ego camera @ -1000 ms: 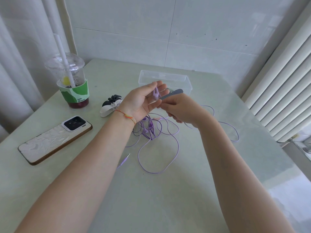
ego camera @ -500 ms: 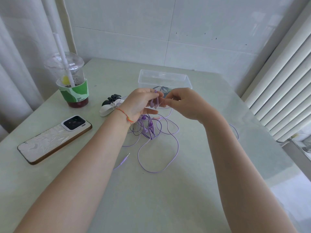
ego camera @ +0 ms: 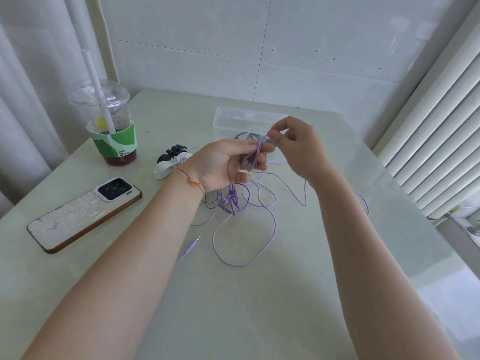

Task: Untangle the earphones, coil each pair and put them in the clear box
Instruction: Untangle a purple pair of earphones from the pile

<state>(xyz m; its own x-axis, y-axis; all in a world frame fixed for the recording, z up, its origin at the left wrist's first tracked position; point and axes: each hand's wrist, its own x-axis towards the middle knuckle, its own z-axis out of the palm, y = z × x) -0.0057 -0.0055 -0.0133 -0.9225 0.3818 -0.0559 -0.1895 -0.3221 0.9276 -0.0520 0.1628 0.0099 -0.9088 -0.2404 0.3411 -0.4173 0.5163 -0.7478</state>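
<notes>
A tangle of purple earphones [ego camera: 241, 211] lies on the pale green table, with a loose loop and a jack plug [ego camera: 192, 246] toward me. My left hand [ego camera: 223, 166] holds a small coil of purple cable [ego camera: 253, 158] wound around its fingers. My right hand [ego camera: 298, 146] pinches the cable at the top of that coil, just above the left fingers. From there a strand runs down to the tangle. The clear box [ego camera: 246, 120] stands behind my hands, and a dark cable [ego camera: 246, 136] shows inside it.
A drink cup with a straw [ego camera: 111, 126] stands at the back left. A phone [ego camera: 85, 214] lies face down at the left. A white and black earphone bundle [ego camera: 171, 159] sits left of my left hand. A white radiator [ego camera: 441, 131] lines the right side.
My right hand has risen and moved right, drawing the purple cable up over the left fingers. The left hand has turned palm up, and more cable is wound on it.
</notes>
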